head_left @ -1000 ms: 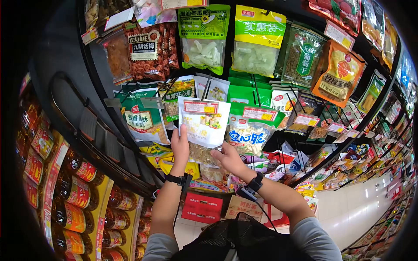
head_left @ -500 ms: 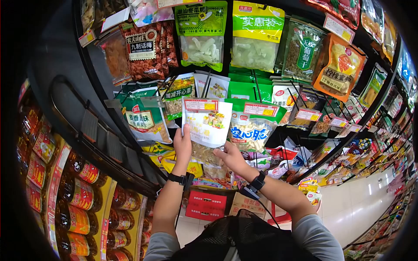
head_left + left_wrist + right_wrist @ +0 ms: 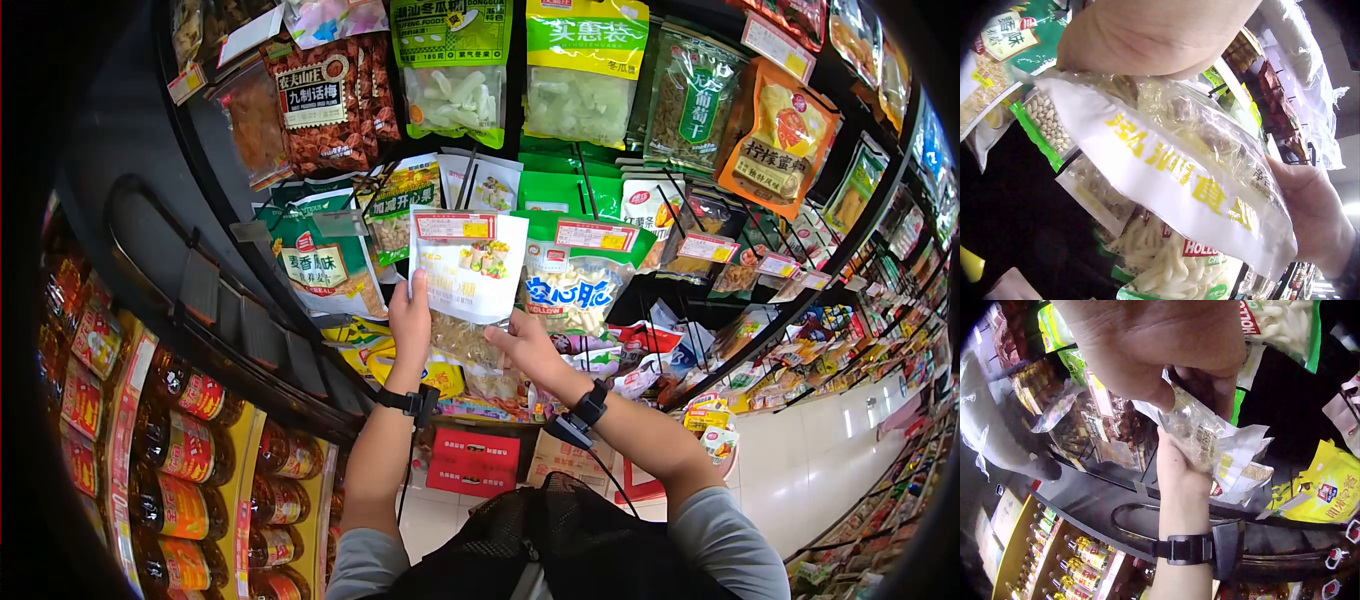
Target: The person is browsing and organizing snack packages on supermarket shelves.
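Note:
A white snack bag (image 3: 467, 283) with yellow lettering and a clear lower window hangs in front of the store's peg display. My left hand (image 3: 409, 325) grips its lower left edge, thumb on the front. My right hand (image 3: 524, 349) pinches the bag's bottom right corner. In the left wrist view the white snack bag (image 3: 1179, 181) runs across the frame with my left hand (image 3: 1147, 34) above it and my right hand (image 3: 1313, 209) at its far end. In the right wrist view my right hand (image 3: 1166, 350) pinches the crinkled clear corner of the bag (image 3: 1200, 434).
Hanging snack bags fill the pegs: a green-and-white hollow-crisp bag (image 3: 570, 290) just right of the held one, green bags (image 3: 455, 65) above, an orange bag (image 3: 780, 150) at upper right. Bottled sauces (image 3: 175, 440) line shelves at lower left. Red cartons (image 3: 470, 460) stand on the floor below.
Both hands have lifted the white bag slightly higher on the display. Their hold on its lower edge is unchanged.

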`<state>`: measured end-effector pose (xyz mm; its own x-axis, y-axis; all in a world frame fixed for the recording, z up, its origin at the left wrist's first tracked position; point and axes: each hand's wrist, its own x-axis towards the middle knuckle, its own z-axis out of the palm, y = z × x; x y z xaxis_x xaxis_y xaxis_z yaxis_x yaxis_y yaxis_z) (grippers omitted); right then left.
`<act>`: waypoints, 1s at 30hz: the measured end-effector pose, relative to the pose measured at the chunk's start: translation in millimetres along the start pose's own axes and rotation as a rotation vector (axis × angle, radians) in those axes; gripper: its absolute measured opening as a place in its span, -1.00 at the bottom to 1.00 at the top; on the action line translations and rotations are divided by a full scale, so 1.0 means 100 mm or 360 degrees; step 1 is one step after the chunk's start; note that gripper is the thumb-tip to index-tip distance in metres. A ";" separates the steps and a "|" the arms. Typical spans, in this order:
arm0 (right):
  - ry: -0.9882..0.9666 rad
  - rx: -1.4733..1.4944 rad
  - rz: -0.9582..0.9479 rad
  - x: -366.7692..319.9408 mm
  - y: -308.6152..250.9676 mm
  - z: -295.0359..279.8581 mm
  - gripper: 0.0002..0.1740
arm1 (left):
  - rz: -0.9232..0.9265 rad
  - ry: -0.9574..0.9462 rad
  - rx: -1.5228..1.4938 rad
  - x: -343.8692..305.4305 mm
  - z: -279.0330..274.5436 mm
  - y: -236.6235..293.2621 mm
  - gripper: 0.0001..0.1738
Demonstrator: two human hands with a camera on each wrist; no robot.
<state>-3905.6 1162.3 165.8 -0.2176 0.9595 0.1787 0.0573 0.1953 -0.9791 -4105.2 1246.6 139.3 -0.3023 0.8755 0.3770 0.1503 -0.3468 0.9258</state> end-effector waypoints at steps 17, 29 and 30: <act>0.0545 -0.0117 0.0097 0.77 0.32 -0.01 -0.69 | -0.0215 -0.0523 -0.0428 0.58 0.06 -0.24 -0.72; 0.0885 -0.0458 0.0120 1.47 0.76 -0.31 -0.61 | -0.0027 -0.0158 -0.0148 1.14 0.70 -0.92 -0.64; 0.0895 -0.0573 0.0149 1.38 0.59 -0.28 -0.60 | 0.0001 -0.0164 -0.0126 1.14 0.70 -0.93 -0.64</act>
<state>-3904.8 1311.7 135.5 0.3389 0.9163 0.2134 0.3935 0.0680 -0.9168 -4088.1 1402.0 94.3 -0.2032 0.9037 0.3768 0.0748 -0.3694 0.9263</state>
